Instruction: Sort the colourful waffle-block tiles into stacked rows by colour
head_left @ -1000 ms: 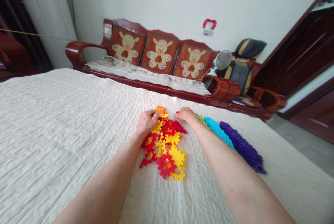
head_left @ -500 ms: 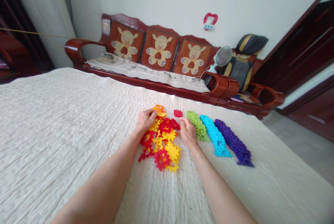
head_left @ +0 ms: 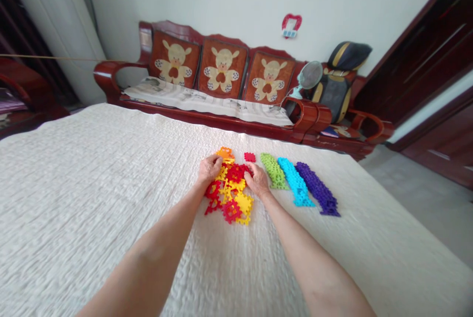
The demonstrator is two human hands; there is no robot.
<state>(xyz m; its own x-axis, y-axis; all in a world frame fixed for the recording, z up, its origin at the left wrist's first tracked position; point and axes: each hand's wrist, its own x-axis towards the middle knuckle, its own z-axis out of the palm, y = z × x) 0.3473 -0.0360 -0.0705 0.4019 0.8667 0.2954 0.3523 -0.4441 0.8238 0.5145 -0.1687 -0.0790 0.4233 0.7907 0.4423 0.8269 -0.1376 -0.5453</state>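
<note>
Interlocking plastic pieces lie in a loose pile before me, among them a yellow square and a red frame at the near end. My left hand is closed at the pile's far left, thumb and fingers pinching yellow pieces beside an orange piece. On the pile's right side, my right hand has its thumb and fingers closed at the edge of a red piece. Just beyond that hand, a single red piece lies flat and apart.
To the right lie rows of overlapping pieces: green, light blue and purple. All rest on a white quilted cover. Behind stands a wooden sofa with bear cushions; a small fan is near its right arm.
My right hand has moved left from beside the lone red piece onto the red pieces in the pile. My left hand keeps its pinch. The view has shifted slightly.
</note>
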